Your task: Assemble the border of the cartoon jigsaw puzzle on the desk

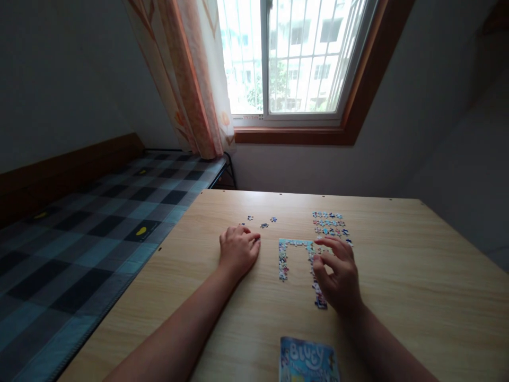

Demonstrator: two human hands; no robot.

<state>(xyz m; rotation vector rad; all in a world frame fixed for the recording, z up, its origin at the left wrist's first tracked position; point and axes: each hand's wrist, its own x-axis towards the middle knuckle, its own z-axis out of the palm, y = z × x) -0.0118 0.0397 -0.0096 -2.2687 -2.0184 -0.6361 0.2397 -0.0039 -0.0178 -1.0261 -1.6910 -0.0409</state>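
Observation:
My left hand (239,249) rests on the table with its fingers loosely bent and a little apart, beside several loose jigsaw pieces (264,225). A dark spot shows by its index fingertip, too small to name. My right hand (337,273) hovers at the right side of a partly joined jigsaw border (283,260), thumb and index finger brought together in a pinch. Whatever lies between those fingertips is too small to make out. The border has a top edge and two sides, and the right side is partly covered by my right hand.
Rows of loose jigsaw pieces (329,223) lie beyond my right hand. A blue box or booklet marked "Bluey" (308,361) lies at the near side of the wooden table (417,276). Left of the table stands a bed (99,239) with a checked cover, below a curtained window (302,63).

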